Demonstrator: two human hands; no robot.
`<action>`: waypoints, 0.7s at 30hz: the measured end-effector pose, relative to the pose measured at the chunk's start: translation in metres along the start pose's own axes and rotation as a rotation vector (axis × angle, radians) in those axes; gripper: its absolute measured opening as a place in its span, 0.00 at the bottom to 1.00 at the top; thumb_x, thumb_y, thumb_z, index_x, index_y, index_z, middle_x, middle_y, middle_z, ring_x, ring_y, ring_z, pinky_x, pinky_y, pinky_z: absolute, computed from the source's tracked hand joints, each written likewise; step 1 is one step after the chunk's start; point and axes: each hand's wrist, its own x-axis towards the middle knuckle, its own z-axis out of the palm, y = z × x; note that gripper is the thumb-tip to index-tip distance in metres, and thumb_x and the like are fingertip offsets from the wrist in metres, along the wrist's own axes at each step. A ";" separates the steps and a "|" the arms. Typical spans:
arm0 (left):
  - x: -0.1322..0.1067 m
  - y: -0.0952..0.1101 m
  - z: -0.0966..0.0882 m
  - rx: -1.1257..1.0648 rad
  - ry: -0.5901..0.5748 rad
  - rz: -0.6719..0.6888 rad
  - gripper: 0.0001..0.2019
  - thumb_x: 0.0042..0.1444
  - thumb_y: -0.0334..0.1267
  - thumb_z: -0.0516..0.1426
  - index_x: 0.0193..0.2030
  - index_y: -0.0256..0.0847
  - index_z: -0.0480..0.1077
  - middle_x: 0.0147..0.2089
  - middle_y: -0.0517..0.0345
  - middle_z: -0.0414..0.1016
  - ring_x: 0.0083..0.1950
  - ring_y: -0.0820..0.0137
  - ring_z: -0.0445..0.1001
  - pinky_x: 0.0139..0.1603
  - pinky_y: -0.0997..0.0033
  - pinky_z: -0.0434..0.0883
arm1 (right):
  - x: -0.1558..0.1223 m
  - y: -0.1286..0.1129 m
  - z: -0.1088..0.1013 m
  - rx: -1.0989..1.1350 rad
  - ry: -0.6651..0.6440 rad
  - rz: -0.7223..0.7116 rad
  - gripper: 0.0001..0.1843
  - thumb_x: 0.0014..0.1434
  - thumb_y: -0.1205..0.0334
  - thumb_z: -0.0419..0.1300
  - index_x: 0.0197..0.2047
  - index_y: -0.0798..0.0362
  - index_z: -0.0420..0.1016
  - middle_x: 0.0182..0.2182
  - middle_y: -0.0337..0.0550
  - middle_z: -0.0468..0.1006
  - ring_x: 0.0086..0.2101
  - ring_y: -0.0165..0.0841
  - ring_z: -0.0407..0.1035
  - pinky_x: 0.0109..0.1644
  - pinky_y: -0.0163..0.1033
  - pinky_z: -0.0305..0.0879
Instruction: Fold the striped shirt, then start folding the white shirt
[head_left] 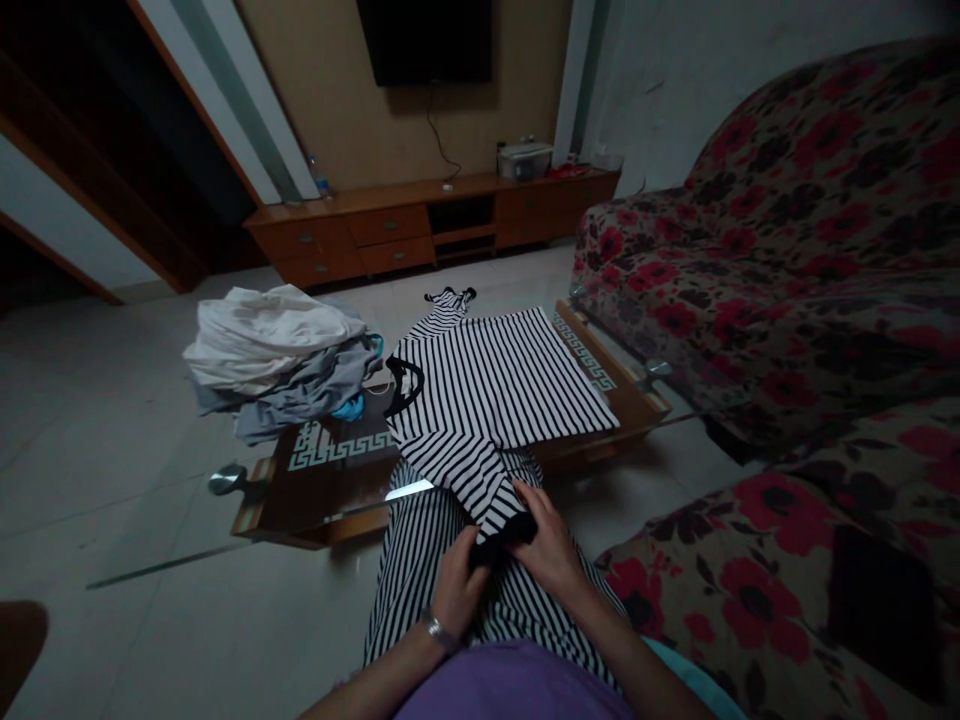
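A black-and-white striped shirt lies spread on the glass-topped coffee table, its black-trimmed neckline facing left. The near sleeve reaches over the table's front edge to my lap. My left hand grips one side of that sleeve's black cuff, thumb on top. At the cuff's other side, my right hand pinches the fabric between thumb and fingers. The far sleeve extends past the table's back edge, its end bunched. Some fingertips of both hands are hidden under the cloth.
A heap of white and grey clothes sits on the table's left end. Floral sofas stand on the right, with a dark flat object on the near seat. A wooden TV cabinet runs along the back wall.
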 end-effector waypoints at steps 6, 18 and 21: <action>-0.008 0.036 -0.024 -0.123 0.154 -0.111 0.15 0.53 0.37 0.50 0.47 0.38 0.65 0.41 0.53 0.73 0.41 0.64 0.71 0.44 0.66 0.67 | 0.011 0.005 -0.015 0.211 0.140 0.089 0.17 0.48 0.71 0.53 0.41 0.54 0.75 0.37 0.45 0.77 0.39 0.35 0.72 0.45 0.41 0.68; -0.034 0.042 -0.043 0.351 -0.434 0.153 0.28 0.49 0.27 0.53 0.59 0.45 0.63 0.53 0.52 0.68 0.50 0.66 0.70 0.50 0.67 0.69 | -0.002 0.030 -0.078 -0.326 0.088 -0.189 0.25 0.46 0.79 0.45 0.41 0.53 0.75 0.42 0.47 0.73 0.45 0.37 0.67 0.52 0.47 0.66; -0.027 0.030 -0.059 0.405 -0.307 0.237 0.20 0.57 0.27 0.48 0.55 0.43 0.66 0.49 0.52 0.70 0.49 0.68 0.71 0.50 0.68 0.70 | -0.018 0.020 -0.076 -0.443 0.118 -0.263 0.28 0.49 0.79 0.45 0.49 0.53 0.72 0.50 0.50 0.70 0.52 0.39 0.63 0.57 0.51 0.62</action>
